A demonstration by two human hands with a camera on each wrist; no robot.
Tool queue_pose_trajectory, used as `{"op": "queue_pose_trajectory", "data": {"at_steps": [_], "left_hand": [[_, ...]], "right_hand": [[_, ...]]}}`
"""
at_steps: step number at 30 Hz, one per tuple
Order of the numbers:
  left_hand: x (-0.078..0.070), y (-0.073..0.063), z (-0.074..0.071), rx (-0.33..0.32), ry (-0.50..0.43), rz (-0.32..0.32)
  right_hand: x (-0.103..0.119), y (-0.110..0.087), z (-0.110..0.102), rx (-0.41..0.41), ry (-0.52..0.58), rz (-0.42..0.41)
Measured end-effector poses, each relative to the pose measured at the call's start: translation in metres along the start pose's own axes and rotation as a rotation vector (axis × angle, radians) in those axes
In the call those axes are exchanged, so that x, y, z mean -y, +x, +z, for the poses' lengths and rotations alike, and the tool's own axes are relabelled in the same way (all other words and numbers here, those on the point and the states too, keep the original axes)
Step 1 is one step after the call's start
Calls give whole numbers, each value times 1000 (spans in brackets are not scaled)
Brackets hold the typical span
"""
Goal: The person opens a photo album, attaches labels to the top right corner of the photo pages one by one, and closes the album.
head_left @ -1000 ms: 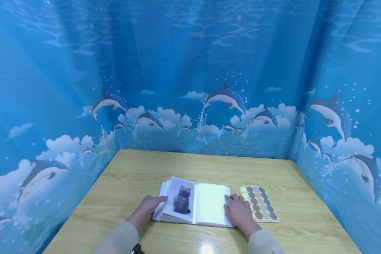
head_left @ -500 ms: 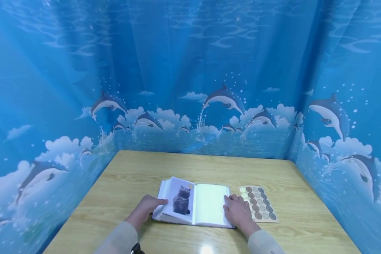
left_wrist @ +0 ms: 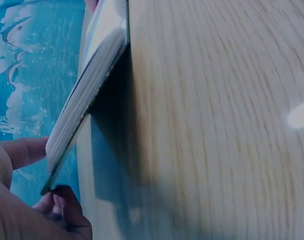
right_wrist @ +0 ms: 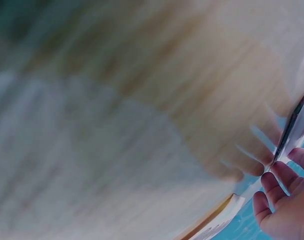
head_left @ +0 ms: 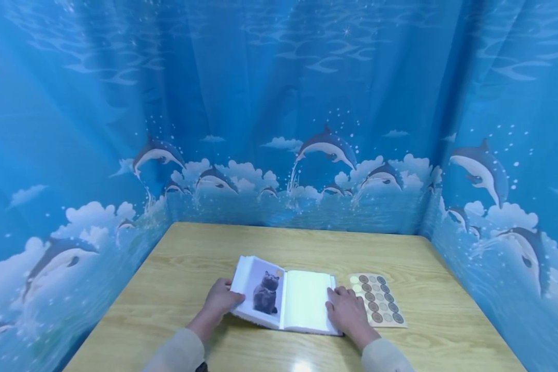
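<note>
A photo album (head_left: 305,301) lies open on the wooden table in the head view. Its left page holds a picture of a grey cat (head_left: 266,293), with a small round sticker near the top right corner; the right page is white. My left hand (head_left: 220,297) grips the album's left side, thumb over the pages and fingers curled under the cover. In the left wrist view, that half of the album (left_wrist: 86,92) tilts up off the table. My right hand (head_left: 349,312) rests on the right page's outer edge, fingers loosely bent.
Just right of the album lies a sheet of round coin-like stickers (head_left: 382,300), partly behind the right hand. The wooden table (head_left: 242,240) meets a blue dolphin-print curtain (head_left: 279,103) at the back and both sides.
My left hand has shifted its fingers under the cover and lifted the album's left half a little. The right hand has stayed on the right page's edge.
</note>
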State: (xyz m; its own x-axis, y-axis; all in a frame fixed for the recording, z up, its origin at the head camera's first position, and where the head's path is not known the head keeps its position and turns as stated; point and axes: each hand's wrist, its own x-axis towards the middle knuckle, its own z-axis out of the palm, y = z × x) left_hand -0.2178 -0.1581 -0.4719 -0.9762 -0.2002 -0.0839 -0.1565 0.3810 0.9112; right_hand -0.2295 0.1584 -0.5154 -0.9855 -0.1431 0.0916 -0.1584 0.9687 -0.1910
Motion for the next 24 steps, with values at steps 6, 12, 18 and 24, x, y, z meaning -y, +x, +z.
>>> {"op": "queue_pose_trajectory", "data": {"at_steps": [6,12,18,24], "left_hand": [[-10,-3,5,13,-80,47],[-25,-8,13,-1,-35,113],[-39,-13,24,7,6,180],[-55,-14,33,5,66,214]], "right_hand": [[-1,1,-1,0,-11,3],[-2,1,-1,-6,-8,3],[-3,3,2,-25,21,-4],[2,3,3,-36,56,-9]]}}
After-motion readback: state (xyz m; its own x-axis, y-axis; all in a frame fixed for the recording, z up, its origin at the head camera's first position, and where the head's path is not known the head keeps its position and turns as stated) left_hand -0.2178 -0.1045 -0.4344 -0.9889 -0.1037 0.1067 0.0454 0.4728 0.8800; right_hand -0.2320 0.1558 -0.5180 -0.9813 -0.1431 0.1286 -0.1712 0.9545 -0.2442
